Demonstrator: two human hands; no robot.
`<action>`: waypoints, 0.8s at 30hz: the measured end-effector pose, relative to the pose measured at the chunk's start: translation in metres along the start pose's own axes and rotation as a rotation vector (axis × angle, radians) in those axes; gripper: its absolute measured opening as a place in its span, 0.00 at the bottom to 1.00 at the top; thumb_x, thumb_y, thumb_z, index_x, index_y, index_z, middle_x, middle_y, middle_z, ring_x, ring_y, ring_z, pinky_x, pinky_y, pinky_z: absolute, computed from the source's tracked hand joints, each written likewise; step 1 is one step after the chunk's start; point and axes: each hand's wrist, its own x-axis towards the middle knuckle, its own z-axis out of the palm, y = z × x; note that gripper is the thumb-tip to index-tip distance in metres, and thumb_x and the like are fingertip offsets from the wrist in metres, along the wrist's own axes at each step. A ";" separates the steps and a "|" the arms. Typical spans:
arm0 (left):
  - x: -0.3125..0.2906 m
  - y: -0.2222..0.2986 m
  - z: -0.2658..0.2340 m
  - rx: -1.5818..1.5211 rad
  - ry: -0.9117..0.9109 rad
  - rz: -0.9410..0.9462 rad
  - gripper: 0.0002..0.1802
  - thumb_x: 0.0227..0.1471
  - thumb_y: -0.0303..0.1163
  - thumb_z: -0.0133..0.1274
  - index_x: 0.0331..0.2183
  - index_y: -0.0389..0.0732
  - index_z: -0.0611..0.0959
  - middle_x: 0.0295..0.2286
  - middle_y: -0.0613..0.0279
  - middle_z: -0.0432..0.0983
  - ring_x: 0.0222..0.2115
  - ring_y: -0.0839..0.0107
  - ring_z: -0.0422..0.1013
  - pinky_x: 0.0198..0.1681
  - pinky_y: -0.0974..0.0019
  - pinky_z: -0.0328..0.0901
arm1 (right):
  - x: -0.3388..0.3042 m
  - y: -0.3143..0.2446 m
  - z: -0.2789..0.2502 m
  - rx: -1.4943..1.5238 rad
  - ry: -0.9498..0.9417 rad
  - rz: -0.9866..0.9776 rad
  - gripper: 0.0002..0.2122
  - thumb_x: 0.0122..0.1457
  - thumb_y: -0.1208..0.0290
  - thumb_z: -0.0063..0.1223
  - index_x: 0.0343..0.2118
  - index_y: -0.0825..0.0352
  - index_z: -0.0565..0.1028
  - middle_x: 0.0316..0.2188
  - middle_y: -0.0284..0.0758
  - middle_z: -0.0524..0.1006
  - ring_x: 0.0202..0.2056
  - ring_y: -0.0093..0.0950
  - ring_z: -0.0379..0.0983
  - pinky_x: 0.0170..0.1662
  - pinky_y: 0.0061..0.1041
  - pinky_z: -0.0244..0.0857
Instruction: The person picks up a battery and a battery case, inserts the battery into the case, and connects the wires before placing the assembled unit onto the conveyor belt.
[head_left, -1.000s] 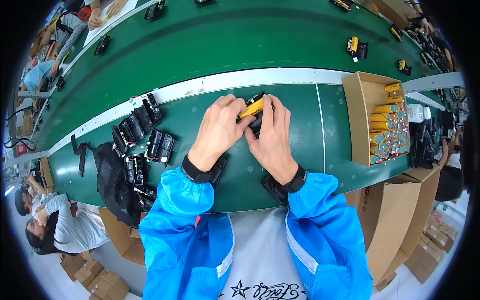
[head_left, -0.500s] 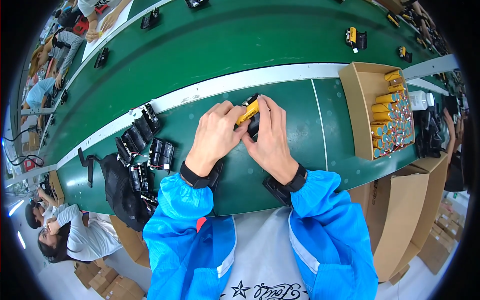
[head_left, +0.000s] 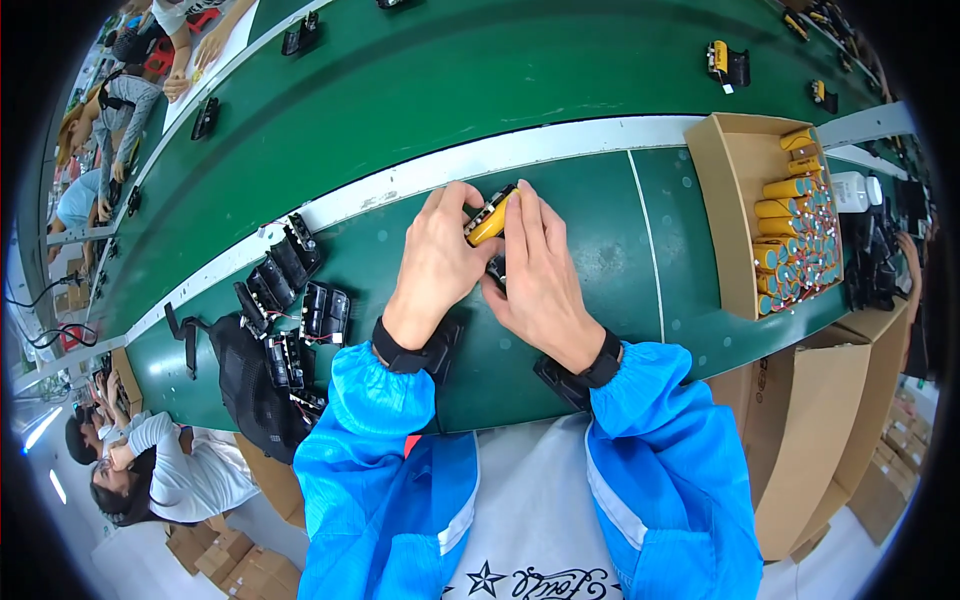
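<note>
Between my two hands, above the green bench, is a yellow cylindrical battery (head_left: 487, 227) lying along a black plastic housing (head_left: 489, 207). My left hand (head_left: 437, 255) grips its left end, thumb and fingers curled round the housing's side. My right hand (head_left: 545, 275) lies along its right side, long fingers pressed together against the battery and thumb tucked below. A dark part of the housing shows beneath the battery between my thumbs; the rest is hidden by my fingers. Black bands with boxy units circle both wrists.
Several black housings (head_left: 285, 268) with wires lie at left beside a black mesh bag (head_left: 247, 375). At right stand a cardboard box (head_left: 712, 220) of yellow batteries and a white bottle (head_left: 852, 192). Beyond the white rail (head_left: 450, 165), a green belt (head_left: 520, 85) carries assemblies. Other people sit at left.
My left fingers have shifted off the battery's top, baring more of it and the housing's edge. My right fingers now lie straighter along it. The view has shifted slightly.
</note>
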 end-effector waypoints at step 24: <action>0.024 -0.003 -0.001 0.115 -0.229 0.190 0.26 0.39 0.36 0.70 0.38 0.32 0.80 0.22 0.57 0.75 0.23 0.72 0.69 0.29 0.64 0.65 | -0.031 0.096 -0.257 -0.423 0.042 0.263 0.09 0.49 0.78 0.58 0.36 0.66 0.79 0.37 0.38 0.77 0.46 0.41 0.67 0.51 0.36 0.61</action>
